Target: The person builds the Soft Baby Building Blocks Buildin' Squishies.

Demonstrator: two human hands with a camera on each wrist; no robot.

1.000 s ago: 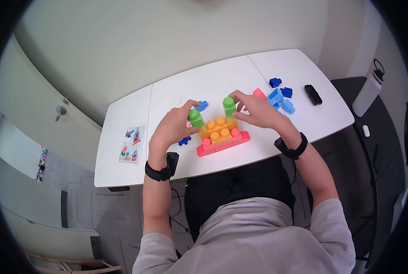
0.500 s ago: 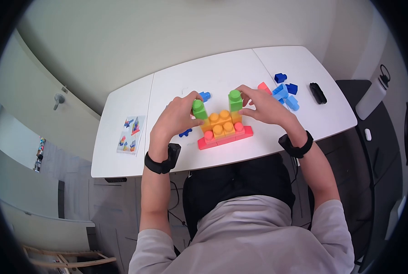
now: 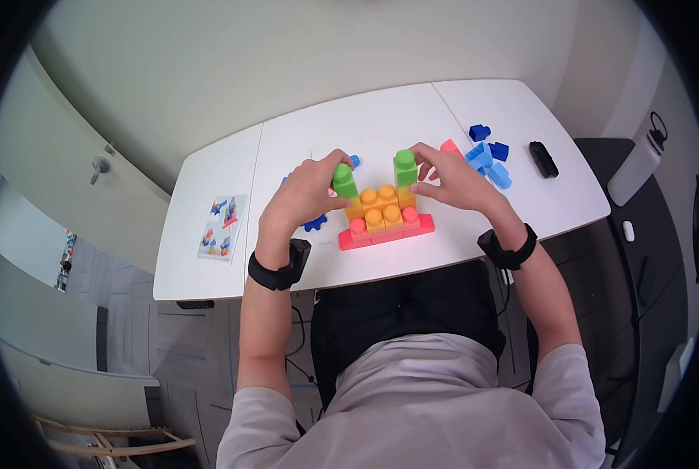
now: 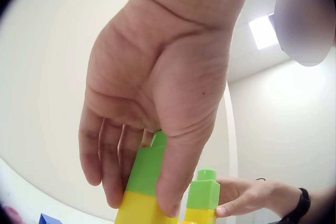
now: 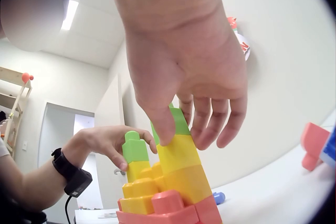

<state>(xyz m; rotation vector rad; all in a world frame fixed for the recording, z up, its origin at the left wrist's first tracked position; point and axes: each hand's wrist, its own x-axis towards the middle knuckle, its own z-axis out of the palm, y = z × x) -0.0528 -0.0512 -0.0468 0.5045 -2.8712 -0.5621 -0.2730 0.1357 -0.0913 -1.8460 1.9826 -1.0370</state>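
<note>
A toy-block structure stands on the table in the head view, with a long red base and yellow blocks stacked over it. A column topped by a green block rises at each end. My left hand pinches the left column, thumb on the near side and fingers behind, across the left green block and the yellow one below. At the other column, my right hand has its thumb at the seam between the right green block and the yellow block under it, fingers on the far side.
Loose light blue blocks, dark blue blocks and a red block lie at the right. A black case is beyond them. Left of the structure are a dark blue piece and a picture sheet.
The head view has shifted slightly. My left hand and the left green block have moved a little to the right, and the column looks straighter. My right hand keeps its hold.
</note>
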